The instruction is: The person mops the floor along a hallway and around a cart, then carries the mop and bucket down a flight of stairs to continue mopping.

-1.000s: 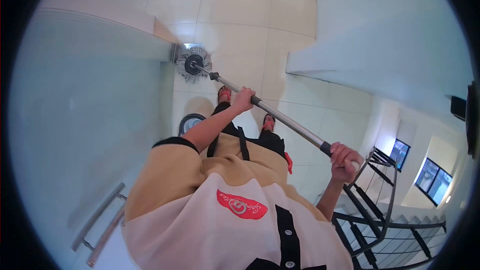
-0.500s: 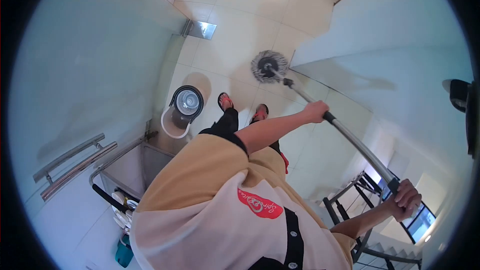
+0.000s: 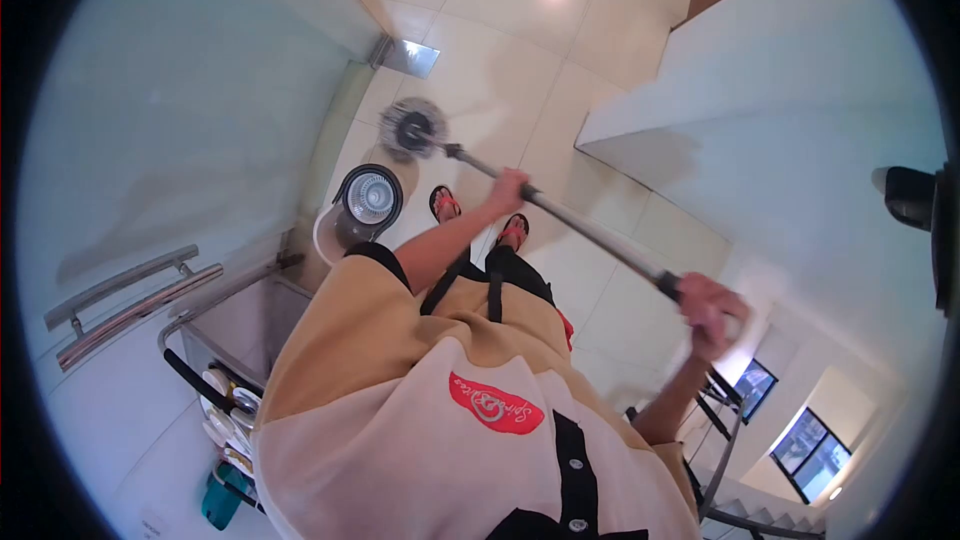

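The bucket (image 3: 371,196) stands on the tiled floor (image 3: 515,70), its round basket showing inside the dark rim. The mop (image 3: 600,238) slants across the view, its fringed head (image 3: 412,130) (blurred at the strands) near the bucket, just beyond it and slightly to its right. To the right of the bucket, the left hand (image 3: 507,190) grips the middle of the pole, fingers curled round it and seemingly pressed together. Farther right of the bucket and lower in the view, the right hand (image 3: 712,314) closes round the pole's upper end; its fingers are bent, but blur hides whether they touch one another.

Two feet in red-strapped sandals (image 3: 513,231) are just right of the bucket. Beyond the bucket, a shiny metal plate (image 3: 411,58) lies by the glass panel (image 3: 230,70). Below the bucket in the view are a cart (image 3: 240,330) and, lower still, a teal container (image 3: 221,496).
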`<state>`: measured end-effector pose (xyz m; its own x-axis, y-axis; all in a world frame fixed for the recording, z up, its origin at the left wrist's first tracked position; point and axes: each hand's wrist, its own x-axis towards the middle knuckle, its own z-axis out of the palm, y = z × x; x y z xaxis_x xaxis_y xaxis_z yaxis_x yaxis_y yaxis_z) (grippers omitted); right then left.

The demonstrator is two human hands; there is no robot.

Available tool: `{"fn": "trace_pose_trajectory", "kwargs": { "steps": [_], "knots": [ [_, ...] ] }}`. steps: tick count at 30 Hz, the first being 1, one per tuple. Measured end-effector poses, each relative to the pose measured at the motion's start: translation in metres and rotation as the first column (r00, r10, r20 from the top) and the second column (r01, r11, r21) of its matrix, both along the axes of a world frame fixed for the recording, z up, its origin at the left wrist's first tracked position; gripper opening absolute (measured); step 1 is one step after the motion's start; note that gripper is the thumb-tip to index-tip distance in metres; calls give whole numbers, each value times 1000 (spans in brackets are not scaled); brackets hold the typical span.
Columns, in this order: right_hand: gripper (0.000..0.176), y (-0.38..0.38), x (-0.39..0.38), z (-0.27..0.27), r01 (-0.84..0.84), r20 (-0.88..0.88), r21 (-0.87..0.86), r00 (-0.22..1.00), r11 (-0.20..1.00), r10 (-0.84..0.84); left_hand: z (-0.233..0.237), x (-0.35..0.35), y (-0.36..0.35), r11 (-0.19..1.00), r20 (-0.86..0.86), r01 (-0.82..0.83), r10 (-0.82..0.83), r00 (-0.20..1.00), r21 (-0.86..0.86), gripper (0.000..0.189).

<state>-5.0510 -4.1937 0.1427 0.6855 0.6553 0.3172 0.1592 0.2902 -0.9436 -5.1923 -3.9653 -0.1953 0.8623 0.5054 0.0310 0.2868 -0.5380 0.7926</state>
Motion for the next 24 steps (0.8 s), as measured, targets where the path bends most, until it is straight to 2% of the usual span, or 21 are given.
{"fn": "trace_pose_trajectory", "kwargs": {
  "steps": [1,2,3,4,5,6,7,8,9,10,11,12,13,15,17,19,21,22,24],
  "knots": [
    [24,14,7,40,-67,0,41,998,997,67,13,21,-9,994,-83,100,-103,991,-47,19],
    [25,26,10,70,-60,53,35,997,998,58,22,39,-21,996,24,53,-51,998,-71,14],
    [21,42,13,94,-128,134,26,983,991,123,52,47,-23,997,143,31,-20,990,-77,14],
    [18,59,12,112,-182,261,-11,949,983,178,74,52,-10,982,87,124,-113,990,-141,15],
    [16,83,8,122,-232,275,46,938,972,211,88,55,4,955,35,210,-208,978,-208,17],
    [15,107,1,128,-282,287,99,926,954,244,93,51,21,952,68,190,-179,981,-238,19],
    [13,131,-2,125,-249,236,142,948,958,212,96,43,41,947,99,175,-153,983,-269,22],
    [11,161,-4,124,-320,110,156,946,934,306,100,34,63,941,131,163,-129,983,-297,24],
    [11,201,-19,126,-293,-85,252,943,922,323,105,24,82,910,102,68,-29,994,-408,27],
    [13,242,-32,136,-176,-9,105,984,979,178,101,15,97,934,136,-32,86,987,-357,28],
    [18,282,-38,142,-195,-5,22,981,981,195,114,5,113,949,134,-145,188,973,-280,33],
    [23,323,-41,144,-133,196,-58,970,989,142,127,-7,127,943,137,-263,293,946,-205,38],
    [27,359,-52,143,-177,264,-40,947,983,182,124,-19,141,918,107,-331,360,927,-219,42],
    [28,415,-56,88,-323,316,-121,884,939,345,104,-52,157,844,27,-473,494,869,-252,50],
    [28,432,-71,16,-343,354,-183,851,921,387,72,-97,173,844,-28,-485,492,870,-229,53],
    [28,423,-88,-31,-330,100,-188,931,925,352,64,-135,183,827,-125,-502,487,865,-253,56],
    [30,404,-107,1,-334,-12,-241,940,911,341,66,-164,186,784,-261,-533,468,844,-318,56],
    [30,398,-113,17,-329,-19,-228,943,916,334,68,-170,185,812,-262,-513,450,854,-277,56],
    [32,394,-114,60,-434,-11,-118,900,893,436,86,-163,186,844,-185,-461,424,886,-274,57]
  ]
}}
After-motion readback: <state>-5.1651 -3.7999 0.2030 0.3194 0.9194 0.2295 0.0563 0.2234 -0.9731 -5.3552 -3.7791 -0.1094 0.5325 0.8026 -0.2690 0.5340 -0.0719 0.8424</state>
